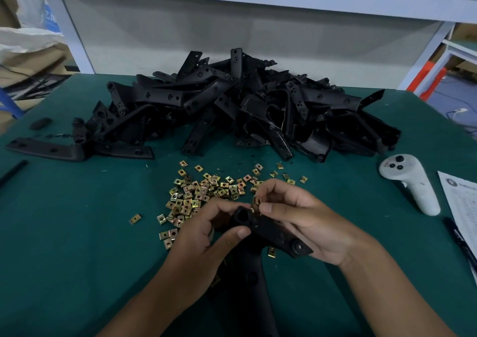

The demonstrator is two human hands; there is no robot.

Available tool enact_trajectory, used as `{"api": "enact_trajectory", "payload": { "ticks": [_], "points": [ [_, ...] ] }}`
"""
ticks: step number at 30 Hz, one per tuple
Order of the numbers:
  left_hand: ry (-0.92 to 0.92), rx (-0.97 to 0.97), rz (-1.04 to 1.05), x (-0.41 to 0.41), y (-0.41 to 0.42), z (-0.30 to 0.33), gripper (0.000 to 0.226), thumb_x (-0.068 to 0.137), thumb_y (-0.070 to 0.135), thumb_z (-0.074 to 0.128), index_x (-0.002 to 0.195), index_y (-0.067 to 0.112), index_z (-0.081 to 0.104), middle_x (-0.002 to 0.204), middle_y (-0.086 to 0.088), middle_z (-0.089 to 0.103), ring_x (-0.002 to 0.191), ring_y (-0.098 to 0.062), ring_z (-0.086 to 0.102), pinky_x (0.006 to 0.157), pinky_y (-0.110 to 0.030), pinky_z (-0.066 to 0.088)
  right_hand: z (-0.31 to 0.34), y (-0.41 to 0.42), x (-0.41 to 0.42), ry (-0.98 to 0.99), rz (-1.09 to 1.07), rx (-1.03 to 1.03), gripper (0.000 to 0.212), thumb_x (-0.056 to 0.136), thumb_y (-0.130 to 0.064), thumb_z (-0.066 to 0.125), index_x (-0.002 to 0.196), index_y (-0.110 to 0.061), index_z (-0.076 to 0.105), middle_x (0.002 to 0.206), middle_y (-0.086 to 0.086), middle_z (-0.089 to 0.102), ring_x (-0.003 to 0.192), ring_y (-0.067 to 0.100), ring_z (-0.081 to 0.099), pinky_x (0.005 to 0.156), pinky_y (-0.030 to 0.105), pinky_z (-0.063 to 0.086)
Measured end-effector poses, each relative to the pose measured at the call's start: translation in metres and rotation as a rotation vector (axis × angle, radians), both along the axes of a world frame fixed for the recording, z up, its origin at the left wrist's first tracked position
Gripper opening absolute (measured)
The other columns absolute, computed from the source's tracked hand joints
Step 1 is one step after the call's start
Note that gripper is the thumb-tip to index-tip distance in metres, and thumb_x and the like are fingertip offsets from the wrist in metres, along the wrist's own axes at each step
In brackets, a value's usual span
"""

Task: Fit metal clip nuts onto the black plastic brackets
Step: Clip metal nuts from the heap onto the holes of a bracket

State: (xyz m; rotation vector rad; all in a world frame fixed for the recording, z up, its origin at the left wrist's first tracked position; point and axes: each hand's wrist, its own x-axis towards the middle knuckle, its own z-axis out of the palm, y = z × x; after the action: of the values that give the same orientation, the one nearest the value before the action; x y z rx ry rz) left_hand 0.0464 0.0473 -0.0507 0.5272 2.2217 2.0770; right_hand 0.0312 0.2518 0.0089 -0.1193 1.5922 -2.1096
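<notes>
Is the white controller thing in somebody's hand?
No, the white controller lies alone on the green table, right of both hands.

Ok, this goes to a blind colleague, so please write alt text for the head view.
Both hands work on a black bracket over a green table: the left hand grips it, the right hand pinches a clip nut at its end. Loose clip nuts and piled brackets lie beyond.

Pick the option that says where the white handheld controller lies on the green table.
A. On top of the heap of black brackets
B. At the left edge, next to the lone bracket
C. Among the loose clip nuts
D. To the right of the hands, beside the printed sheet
D: the white controller lies right of the right hand, just left of the printed sheet.
</notes>
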Motion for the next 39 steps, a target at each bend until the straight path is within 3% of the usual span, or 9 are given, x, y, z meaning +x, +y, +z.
{"api": "enact_trajectory", "payload": {
  "ticks": [8,11,13,15,20,29,34,39],
  "points": [
    [-0.036,0.103,0.010,0.000,0.002,0.005,0.025,0.085,0.052,0.072,0.107,0.039,0.069,0.105,0.009,0.073,0.098,-0.007,0.070,0.078,-0.016,0.054,0.000,-0.003,0.000,0.081,-0.007,0.096,0.016,0.086,-0.017,0.068,0.099,-0.020,0.077,0.091,0.000,0.064,0.082,0.012,0.061,0.074,0.023,0.052],
    [-0.019,0.059,0.014,0.002,0.002,0.007,0.020,0.086,0.045,0.069,0.106,0.041,0.068,0.102,0.012,0.073,0.093,-0.003,0.070,0.074,-0.012,0.053,0.000,-0.002,0.001,0.093,-0.040,0.114,0.017,0.083,-0.019,0.069,0.097,-0.022,0.079,0.088,-0.001,0.065,0.081,0.025,0.048,0.075,0.029,0.040],
    [-0.013,0.044,0.025,0.002,0.002,0.009,0.019,0.085,0.045,0.068,0.104,0.042,0.068,0.100,0.012,0.073,0.090,-0.001,0.069,0.072,-0.011,0.053,0.000,-0.003,0.001,0.100,-0.048,0.126,0.017,0.082,-0.020,0.069,0.096,-0.023,0.079,0.089,-0.002,0.066,0.081,0.023,0.048,0.075,0.031,0.036],
    [-0.005,0.043,0.037,0.002,0.002,0.009,0.019,0.085,0.045,0.068,0.103,0.042,0.068,0.098,0.012,0.073,0.087,0.000,0.068,0.071,-0.010,0.052,0.002,-0.004,0.001,0.093,-0.045,0.134,0.017,0.082,-0.021,0.070,0.096,-0.024,0.079,0.090,-0.002,0.067,0.080,0.013,0.056,0.076,0.030,0.040],
    [0.025,0.011,0.061,0.002,0.001,0.009,0.019,0.084,0.048,0.067,0.103,0.045,0.067,0.098,0.015,0.073,0.087,0.001,0.068,0.072,-0.009,0.051,0.002,-0.005,0.002,0.064,-0.050,0.129,0.016,0.084,-0.020,0.069,0.098,-0.020,0.078,0.090,0.000,0.069,0.084,0.011,0.066,0.074,0.021,0.056],
    [0.103,-0.013,0.106,0.003,0.003,0.012,0.016,0.085,0.048,0.067,0.102,0.047,0.065,0.099,0.019,0.073,0.089,0.001,0.069,0.072,-0.008,0.050,0.004,-0.006,0.004,0.087,-0.115,0.210,0.023,0.074,-0.033,0.077,0.093,-0.022,0.081,0.090,-0.001,0.077,0.084,0.009,0.072,0.073,0.017,0.055],
    [0.152,-0.057,0.150,0.004,0.003,0.012,0.017,0.085,0.049,0.067,0.101,0.047,0.064,0.097,0.020,0.074,0.090,0.001,0.070,0.073,-0.008,0.051,0.005,-0.008,0.004,0.045,-0.152,0.267,0.023,0.070,-0.036,0.079,0.087,-0.021,0.081,0.088,0.003,0.077,0.084,0.015,0.072,0.078,0.024,0.058],
    [0.207,-0.105,0.205,0.004,0.002,0.010,0.018,0.084,0.048,0.068,0.101,0.049,0.064,0.095,0.021,0.073,0.089,0.001,0.070,0.072,-0.011,0.052,0.010,-0.012,0.008,0.054,-0.182,0.259,0.008,0.078,-0.030,0.077,0.074,-0.023,0.078,0.077,-0.001,0.072,0.072,0.011,0.068,0.063,0.018,0.053]
  ]
}}
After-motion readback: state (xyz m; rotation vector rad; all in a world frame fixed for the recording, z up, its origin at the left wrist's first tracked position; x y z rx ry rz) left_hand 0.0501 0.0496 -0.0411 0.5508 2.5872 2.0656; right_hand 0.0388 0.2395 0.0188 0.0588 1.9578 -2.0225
